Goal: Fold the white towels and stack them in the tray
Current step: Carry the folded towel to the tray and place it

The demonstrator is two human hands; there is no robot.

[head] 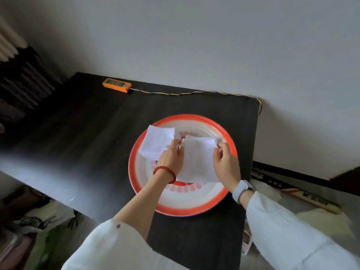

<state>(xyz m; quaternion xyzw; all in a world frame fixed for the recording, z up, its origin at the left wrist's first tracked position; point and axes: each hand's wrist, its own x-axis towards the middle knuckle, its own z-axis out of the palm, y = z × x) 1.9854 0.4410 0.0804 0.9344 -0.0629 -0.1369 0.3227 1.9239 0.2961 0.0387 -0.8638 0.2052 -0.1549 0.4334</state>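
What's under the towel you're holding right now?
The towel, held by the left hand and right hand, lies over the round tray. The tray's red pattern shows around its edges. Whatever is directly beneath the towel is covered.

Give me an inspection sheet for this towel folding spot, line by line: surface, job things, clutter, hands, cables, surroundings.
Surface: dark table, set against a pale wall.
Job's things: round red-rimmed tray near the table's right end; folded stack on its left part; loose towel beside it, over the tray.
Clutter: orange device at the far edge.
Hands: left hand and right hand both grip the loose towel; red bracelet on the left wrist, watch on the right.
Cables: yellow cable runs from the device along the far edge.
Surroundings: box on the floor to the right; bags lower left.
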